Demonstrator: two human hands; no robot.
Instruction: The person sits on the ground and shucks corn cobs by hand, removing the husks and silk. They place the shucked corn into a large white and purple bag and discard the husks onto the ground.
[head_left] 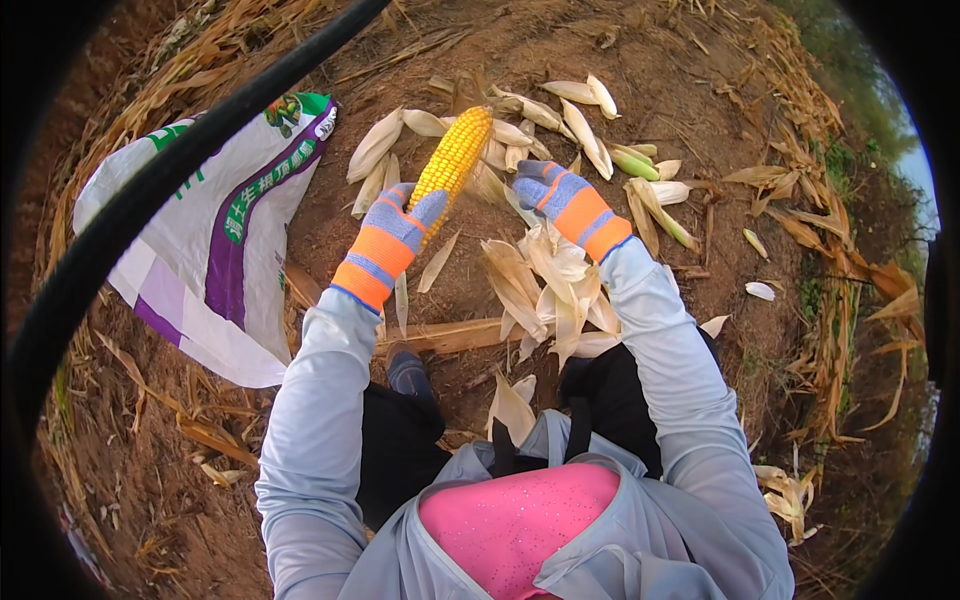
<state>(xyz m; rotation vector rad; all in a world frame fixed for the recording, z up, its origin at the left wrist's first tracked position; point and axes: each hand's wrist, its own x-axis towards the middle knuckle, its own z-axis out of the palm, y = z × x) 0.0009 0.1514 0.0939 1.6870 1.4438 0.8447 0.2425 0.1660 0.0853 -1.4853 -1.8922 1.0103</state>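
My left hand (392, 232), in an orange and grey-blue knit glove, is closed round the lower part of a husked yellow corn cob (457, 150). The cob leans up and to the right, its bare kernels showing above my fingers. To its right, my right hand (575, 205), gloved alike, is apart from the cob with its fingers curled in. Pale husk (522, 208) shows right beside and below those fingers; whether they grip it I cannot make out. Loose dry husks (560, 285) lie heaped on the soil below my right hand.
A white, purple and green woven sack (265, 215) lies at the left, crossed by a black cable or strap (150, 195). More husks (590, 140), some greenish (635, 162), are scattered ahead. Dry stalks (840, 250) line the right side. My shoe (408, 375) rests on the soil below.
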